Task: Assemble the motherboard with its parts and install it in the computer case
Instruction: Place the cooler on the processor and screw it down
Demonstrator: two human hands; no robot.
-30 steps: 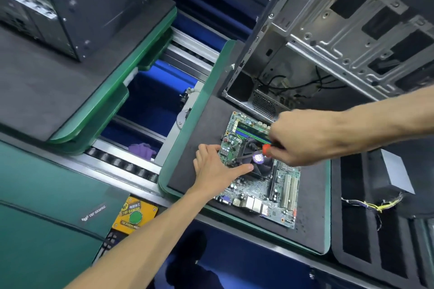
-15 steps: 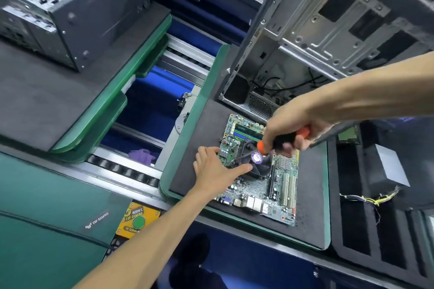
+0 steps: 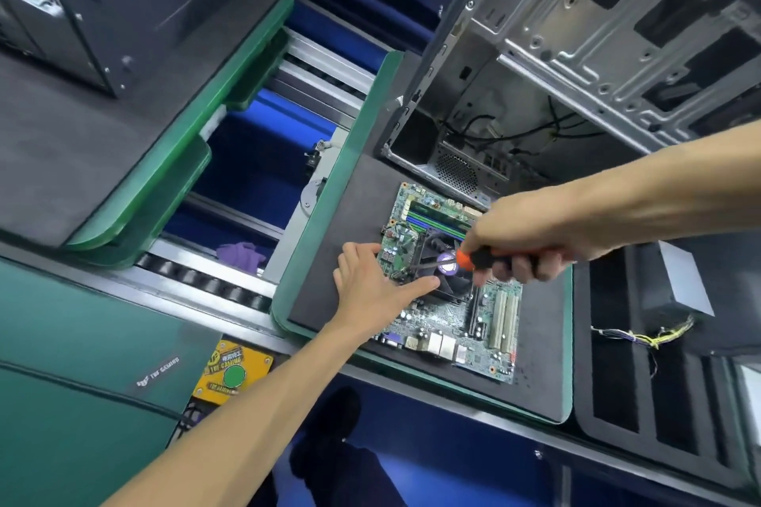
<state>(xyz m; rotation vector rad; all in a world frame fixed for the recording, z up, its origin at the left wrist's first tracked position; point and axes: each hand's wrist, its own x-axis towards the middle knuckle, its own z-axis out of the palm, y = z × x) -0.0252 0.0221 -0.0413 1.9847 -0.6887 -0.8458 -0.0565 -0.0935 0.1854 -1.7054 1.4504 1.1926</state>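
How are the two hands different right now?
The left hand lies flat with straight fingers, pressing on the motherboard beside the cooler fan. The right hand is curled tight around the screwdriver, which has an orange and black handle. The left hand reaches in from below, the right hand from the right side. Both are bare and work over the same board.

PC assembly line: roller conveyor (image 3: 214,284), open cases (image 3: 576,53).

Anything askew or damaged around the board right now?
Nothing stands out. The motherboard lies flat on the grey mat; left hand steadies it, right hand holds the screwdriver at the cooler.
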